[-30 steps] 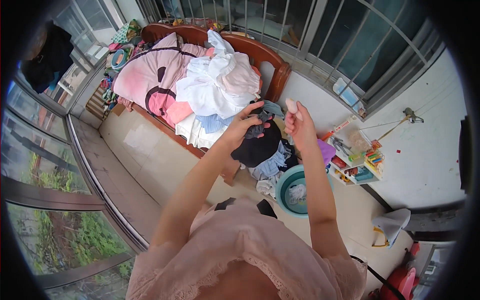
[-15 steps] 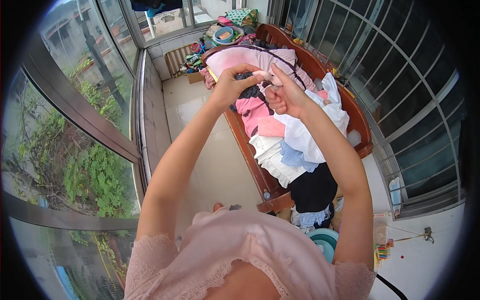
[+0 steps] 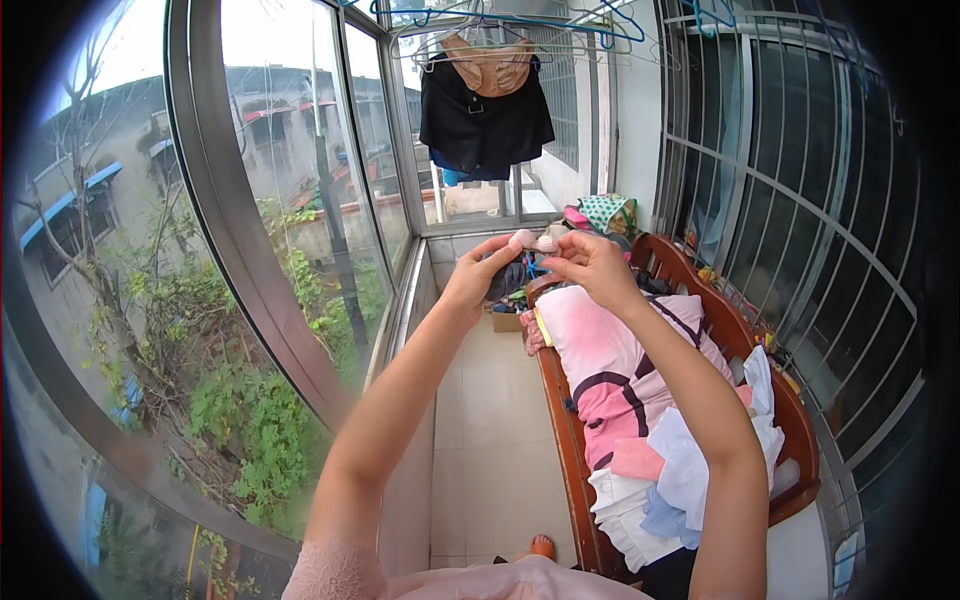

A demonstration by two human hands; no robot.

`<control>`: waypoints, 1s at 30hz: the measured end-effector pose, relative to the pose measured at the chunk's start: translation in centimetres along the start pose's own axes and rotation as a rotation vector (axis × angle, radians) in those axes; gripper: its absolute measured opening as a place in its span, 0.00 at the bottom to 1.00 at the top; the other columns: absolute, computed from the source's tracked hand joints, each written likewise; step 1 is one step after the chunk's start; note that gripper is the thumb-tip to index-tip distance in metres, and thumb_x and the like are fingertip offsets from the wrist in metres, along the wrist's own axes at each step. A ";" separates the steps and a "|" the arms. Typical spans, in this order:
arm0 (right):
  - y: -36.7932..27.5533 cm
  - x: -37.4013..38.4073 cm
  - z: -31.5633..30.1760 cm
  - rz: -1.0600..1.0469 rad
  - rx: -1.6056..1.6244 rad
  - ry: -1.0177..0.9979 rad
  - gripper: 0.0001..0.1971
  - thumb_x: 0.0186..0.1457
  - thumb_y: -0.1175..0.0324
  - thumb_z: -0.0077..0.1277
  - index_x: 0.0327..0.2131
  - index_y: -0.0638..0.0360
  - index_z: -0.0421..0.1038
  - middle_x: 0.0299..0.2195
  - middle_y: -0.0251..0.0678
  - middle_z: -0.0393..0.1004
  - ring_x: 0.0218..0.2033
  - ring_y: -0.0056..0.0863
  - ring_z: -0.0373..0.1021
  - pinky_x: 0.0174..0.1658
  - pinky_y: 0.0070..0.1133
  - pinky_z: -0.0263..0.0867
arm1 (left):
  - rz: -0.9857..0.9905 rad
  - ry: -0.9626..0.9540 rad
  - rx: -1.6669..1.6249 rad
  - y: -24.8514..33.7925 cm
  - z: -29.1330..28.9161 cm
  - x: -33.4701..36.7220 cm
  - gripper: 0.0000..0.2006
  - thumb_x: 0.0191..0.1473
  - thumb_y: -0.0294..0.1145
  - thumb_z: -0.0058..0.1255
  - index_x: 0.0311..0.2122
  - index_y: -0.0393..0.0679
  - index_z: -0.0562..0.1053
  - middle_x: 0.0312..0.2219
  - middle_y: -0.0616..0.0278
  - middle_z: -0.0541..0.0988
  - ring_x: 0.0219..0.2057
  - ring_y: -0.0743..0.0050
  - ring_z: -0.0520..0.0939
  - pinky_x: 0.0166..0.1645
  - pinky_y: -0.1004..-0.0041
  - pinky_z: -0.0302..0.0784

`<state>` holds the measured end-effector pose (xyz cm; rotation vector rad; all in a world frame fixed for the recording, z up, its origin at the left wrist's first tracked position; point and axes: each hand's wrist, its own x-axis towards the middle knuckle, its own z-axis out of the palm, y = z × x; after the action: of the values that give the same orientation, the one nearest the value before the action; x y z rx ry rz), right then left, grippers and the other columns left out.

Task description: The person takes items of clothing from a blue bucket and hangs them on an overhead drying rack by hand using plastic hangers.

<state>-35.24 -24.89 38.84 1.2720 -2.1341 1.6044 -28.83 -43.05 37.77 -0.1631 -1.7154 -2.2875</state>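
Tilting upward since the earlier frame, my view is now taking in the hangers [image 3: 520,17] overhead. Near each other, my left hand [image 3: 474,280] and right hand [image 3: 600,270] are both pinching a small pale pink cloth item [image 3: 546,244], which is sitting between them; a dark grey bundle [image 3: 505,283] is apparently hanging from the left one. Progress, as I'm judging it: a black garment [image 3: 485,120] and a tan garment [image 3: 490,70] are already hanging at the far end, the pink item is still being handled, and a heap of pale garments [image 3: 675,440] is lying on the wooden settee [image 3: 802,430] at right.
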 end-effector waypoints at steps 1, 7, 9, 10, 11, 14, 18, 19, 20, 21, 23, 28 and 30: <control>0.2 1.6 -0.1 -0.095 -0.078 0.005 0.10 0.46 0.69 0.55 0.32 0.65 0.70 0.23 0.33 0.74 0.23 0.17 0.71 0.28 0.14 0.66 | -0.027 0.019 -0.011 1.1 0.2 0.5 0.15 0.48 0.38 0.55 0.41 0.44 0.72 0.29 0.67 0.75 0.28 0.81 0.77 0.31 0.79 0.74; 0.3 11.1 -3.6 -0.407 -0.288 0.058 0.09 0.47 0.66 0.54 0.25 0.62 0.69 0.17 0.37 0.72 0.18 0.23 0.70 0.23 0.19 0.62 | -0.130 0.099 0.143 5.2 -0.6 8.5 0.14 0.47 0.49 0.53 0.35 0.52 0.74 0.25 0.73 0.74 0.23 0.84 0.73 0.25 0.83 0.70; 0.0 13.4 -5.4 -0.425 -0.353 0.065 0.07 0.49 0.68 0.52 0.27 0.63 0.69 0.19 0.35 0.73 0.19 0.19 0.71 0.24 0.17 0.63 | -0.116 0.080 0.154 6.5 -0.5 11.1 0.14 0.48 0.49 0.52 0.36 0.54 0.74 0.26 0.73 0.74 0.25 0.83 0.73 0.25 0.82 0.71; -0.6 14.4 -6.1 -0.449 -0.380 0.095 0.07 0.49 0.68 0.52 0.27 0.62 0.69 0.18 0.35 0.72 0.19 0.20 0.70 0.24 0.17 0.63 | -0.102 0.107 0.156 7.4 0.0 11.7 0.13 0.48 0.48 0.52 0.36 0.54 0.74 0.26 0.72 0.75 0.25 0.83 0.74 0.25 0.83 0.71; -0.7 15.5 -7.0 -0.554 -0.470 0.185 0.08 0.49 0.67 0.52 0.26 0.62 0.69 0.18 0.37 0.72 0.19 0.23 0.70 0.23 0.19 0.63 | -0.090 0.131 0.173 8.1 0.5 12.5 0.13 0.48 0.48 0.52 0.36 0.53 0.74 0.26 0.72 0.74 0.25 0.82 0.74 0.24 0.83 0.71; -1.9 18.4 -9.8 -0.826 -0.658 0.437 0.08 0.50 0.65 0.50 0.26 0.59 0.66 0.21 0.39 0.71 0.21 0.36 0.68 0.24 0.25 0.62 | -0.002 0.139 0.168 10.5 1.6 14.6 0.13 0.47 0.47 0.54 0.33 0.51 0.74 0.25 0.70 0.73 0.25 0.80 0.74 0.27 0.80 0.76; -2.9 21.5 -13.7 -0.952 -0.981 0.580 0.07 0.53 0.64 0.46 0.28 0.57 0.63 0.23 0.37 0.71 0.24 0.37 0.70 0.25 0.26 0.65 | 0.068 0.179 0.063 13.8 2.1 18.2 0.14 0.45 0.44 0.57 0.29 0.45 0.71 0.26 0.65 0.74 0.26 0.77 0.76 0.26 0.80 0.78; -2.6 22.3 -14.6 -0.965 -1.053 0.577 0.07 0.53 0.65 0.45 0.28 0.57 0.63 0.24 0.37 0.71 0.25 0.37 0.70 0.25 0.26 0.67 | 0.098 0.182 0.042 14.5 2.3 18.9 0.15 0.45 0.44 0.57 0.29 0.43 0.70 0.25 0.63 0.75 0.27 0.76 0.77 0.26 0.80 0.78; -2.3 23.1 -15.5 -0.961 -1.085 0.555 0.06 0.54 0.66 0.43 0.29 0.57 0.64 0.25 0.37 0.72 0.26 0.37 0.70 0.27 0.26 0.67 | 0.099 0.152 0.013 15.1 2.4 19.7 0.16 0.45 0.44 0.56 0.30 0.42 0.70 0.24 0.63 0.75 0.26 0.75 0.77 0.26 0.80 0.78; -2.0 23.8 -16.2 -0.957 -1.118 0.533 0.05 0.54 0.67 0.42 0.30 0.56 0.65 0.26 0.37 0.72 0.27 0.37 0.71 0.28 0.27 0.68 | 0.114 0.175 -0.025 15.8 2.6 20.6 0.16 0.45 0.44 0.56 0.30 0.41 0.70 0.24 0.63 0.75 0.26 0.74 0.77 0.26 0.79 0.78; -1.9 24.5 -17.1 -0.959 -1.147 0.499 0.06 0.54 0.69 0.40 0.34 0.54 0.66 0.31 0.38 0.73 0.30 0.37 0.72 0.31 0.27 0.70 | 0.122 0.192 -0.089 16.9 2.5 22.6 0.17 0.45 0.44 0.56 0.30 0.40 0.69 0.24 0.62 0.75 0.26 0.74 0.78 0.27 0.79 0.78; -2.1 24.9 -18.3 -0.818 -1.212 0.507 0.09 0.54 0.69 0.40 0.39 0.50 0.68 0.32 0.35 0.74 0.29 0.36 0.72 0.31 0.26 0.70 | 0.099 0.099 -0.160 19.6 2.4 25.9 0.18 0.43 0.46 0.58 0.30 0.43 0.70 0.25 0.61 0.76 0.25 0.71 0.78 0.27 0.74 0.78; -2.0 25.2 -18.3 -0.790 -1.224 0.510 0.09 0.54 0.70 0.39 0.39 0.50 0.68 0.32 0.35 0.74 0.28 0.36 0.72 0.30 0.26 0.70 | 0.109 0.124 -0.176 19.9 2.6 26.5 0.17 0.43 0.46 0.58 0.30 0.43 0.70 0.24 0.61 0.76 0.24 0.71 0.78 0.26 0.74 0.78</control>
<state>-55.36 -22.36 62.49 0.8779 -1.4466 0.1260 -48.69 -49.70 63.65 -0.1427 -1.4102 -2.3139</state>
